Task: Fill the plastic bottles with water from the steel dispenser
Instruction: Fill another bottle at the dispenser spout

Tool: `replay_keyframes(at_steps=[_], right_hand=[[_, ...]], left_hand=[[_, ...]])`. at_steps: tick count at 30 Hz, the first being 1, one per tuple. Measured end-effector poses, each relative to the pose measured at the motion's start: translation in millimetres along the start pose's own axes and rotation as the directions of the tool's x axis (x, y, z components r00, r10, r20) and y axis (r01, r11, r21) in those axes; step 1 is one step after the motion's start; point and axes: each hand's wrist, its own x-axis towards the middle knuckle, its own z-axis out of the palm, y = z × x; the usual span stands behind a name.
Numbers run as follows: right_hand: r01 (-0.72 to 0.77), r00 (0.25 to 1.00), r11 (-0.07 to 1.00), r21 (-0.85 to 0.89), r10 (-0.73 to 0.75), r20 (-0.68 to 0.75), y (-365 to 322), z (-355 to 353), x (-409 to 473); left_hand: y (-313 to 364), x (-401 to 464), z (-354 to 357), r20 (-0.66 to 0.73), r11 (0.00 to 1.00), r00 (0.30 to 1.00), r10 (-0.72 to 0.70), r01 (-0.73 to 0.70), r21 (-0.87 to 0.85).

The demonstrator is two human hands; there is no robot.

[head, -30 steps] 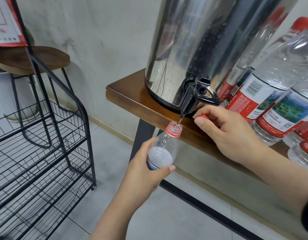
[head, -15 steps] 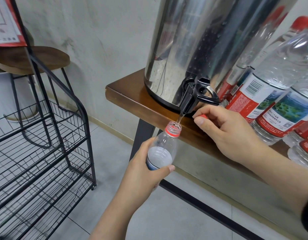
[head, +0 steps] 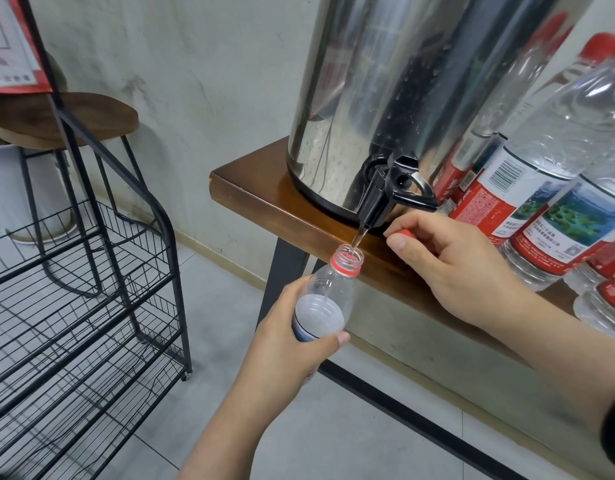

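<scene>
Dispenser (head: 413, 91) of steel stands on the table (head: 264, 199) above both hands, its black tap (head: 378, 199) running a thin stream into the bottle (head: 328, 296) gripped by the left hand (head: 292, 348). The right hand (head: 458, 268), just beside the tap, pinches a red cap (head: 404, 233).

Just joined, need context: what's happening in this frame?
A person is filling a small plastic bottle at the steel dispenser on a wooden table. The left hand holds the uncapped bottle under the black tap, and a thin stream runs into its neck. The right hand pinches the red cap. More labelled bottles stand beside the dispenser.
</scene>
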Motion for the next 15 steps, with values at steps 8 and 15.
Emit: replay_keyframes(at_steps=[8,15], right_hand=[[-0.006,1.000,1.000,-0.007,0.006,-0.001,-1.5,-0.6,-0.4],[-0.003,1.000,1.000,-0.018,0.003,0.000,-2.8,-0.8,0.1]], left_hand=[[0.6,-0.6,0.2,-0.002,1.000,1.000,0.004,-0.004,-0.008],[0.6,-1.1,-0.1,-0.005,1.000,1.000,0.005,-0.005,-0.012]])
